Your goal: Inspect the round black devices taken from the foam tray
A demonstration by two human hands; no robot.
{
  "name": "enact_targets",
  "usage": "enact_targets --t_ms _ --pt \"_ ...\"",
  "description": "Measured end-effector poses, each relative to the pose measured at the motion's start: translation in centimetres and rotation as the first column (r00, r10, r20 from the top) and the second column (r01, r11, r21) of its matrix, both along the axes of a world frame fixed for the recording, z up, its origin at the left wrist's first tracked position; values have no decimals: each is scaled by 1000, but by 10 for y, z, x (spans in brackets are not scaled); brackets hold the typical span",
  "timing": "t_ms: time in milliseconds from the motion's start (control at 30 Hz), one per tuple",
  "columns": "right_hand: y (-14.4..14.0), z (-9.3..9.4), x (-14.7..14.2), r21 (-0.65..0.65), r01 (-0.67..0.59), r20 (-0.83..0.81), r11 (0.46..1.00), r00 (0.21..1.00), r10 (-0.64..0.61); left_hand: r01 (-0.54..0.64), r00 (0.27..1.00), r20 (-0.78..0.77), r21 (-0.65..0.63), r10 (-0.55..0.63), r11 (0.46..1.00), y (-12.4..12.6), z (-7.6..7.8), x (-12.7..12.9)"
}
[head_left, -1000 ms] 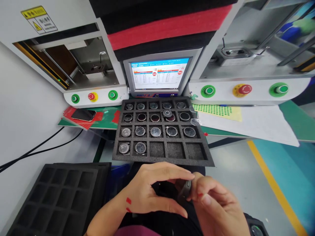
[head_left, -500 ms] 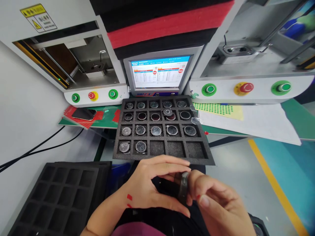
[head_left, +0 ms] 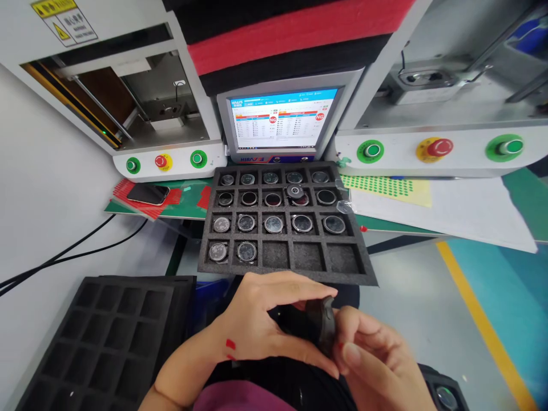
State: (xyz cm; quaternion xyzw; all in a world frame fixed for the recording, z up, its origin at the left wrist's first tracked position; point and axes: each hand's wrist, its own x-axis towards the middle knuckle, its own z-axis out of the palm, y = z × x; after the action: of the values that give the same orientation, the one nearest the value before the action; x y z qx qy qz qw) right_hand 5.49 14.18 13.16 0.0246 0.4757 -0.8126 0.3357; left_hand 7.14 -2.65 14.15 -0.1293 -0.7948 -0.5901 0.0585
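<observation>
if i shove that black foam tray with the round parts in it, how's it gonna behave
The foam tray looks soft and light, so it would probably flex and slide easily. Its near edge seems to overhang the bench, so it may tip. One round part sits loose across two pockets and could roll off.

Red "NG" badges on the monitor screen (head_left: pixel 280 121), yellow warning label (head_left: pixel 64 20) on the machine

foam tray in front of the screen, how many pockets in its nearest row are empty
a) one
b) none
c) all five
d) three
d: in the foam tray, the nearest row holds round watch parts only in its two left pockets, and the three pockets to the right are bare.
</observation>
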Motion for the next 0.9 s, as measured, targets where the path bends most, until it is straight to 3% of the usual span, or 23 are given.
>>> enact_targets --t_ms 200,467,667,900 --pt "6 -14 -4 -68 -77 -46 995 996 74 26 1000 -9 -19 -26 999 -1 0 1" --pt "6 -10 -2 -80 -67 12 995 998 68 53 998 -27 -16 -54 998 0 2 0" --pt "6 -8 -2 -137 -118 86 983 988 131 49 977 -207 -21 -52 999 0 -1 -5" --pt "2 -14 -7 -209 -78 117 975 988 104 -4 967 -255 -38 -6 999 2 2 -7"
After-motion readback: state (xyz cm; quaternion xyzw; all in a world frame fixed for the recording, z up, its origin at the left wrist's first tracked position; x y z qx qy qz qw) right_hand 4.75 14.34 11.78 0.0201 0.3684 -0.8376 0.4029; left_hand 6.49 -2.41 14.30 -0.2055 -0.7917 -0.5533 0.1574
